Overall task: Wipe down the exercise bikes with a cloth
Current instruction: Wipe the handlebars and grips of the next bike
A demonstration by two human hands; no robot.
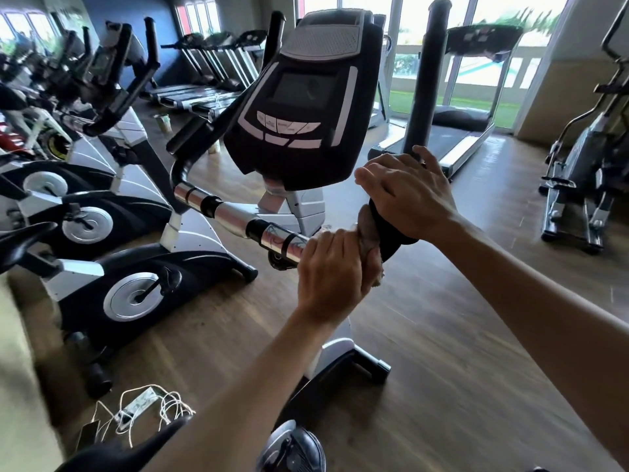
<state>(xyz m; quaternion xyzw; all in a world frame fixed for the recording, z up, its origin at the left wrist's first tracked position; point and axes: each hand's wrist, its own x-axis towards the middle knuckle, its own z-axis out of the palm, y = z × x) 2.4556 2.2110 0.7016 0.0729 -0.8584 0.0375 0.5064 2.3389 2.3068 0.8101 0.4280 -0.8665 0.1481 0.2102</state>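
Note:
The exercise bike in front of me has a black console (299, 107) and a chrome handlebar (238, 218) with black foam grips. My left hand (332, 270) grips a bunched tan cloth (369, 236) wrapped round the handlebar, just right of the chrome section. My right hand (406, 195) curls over the black foam grip (389, 240) at the bend where the upright bar (430, 80) rises. The cloth sits between my two hands and is mostly hidden by them.
Several more exercise bikes (136, 284) stand in a row to the left. Treadmills (456, 131) line the windows at the back, and an elliptical (585, 172) is at the right. White cables (146, 408) lie on the wooden floor (442, 386) at lower left.

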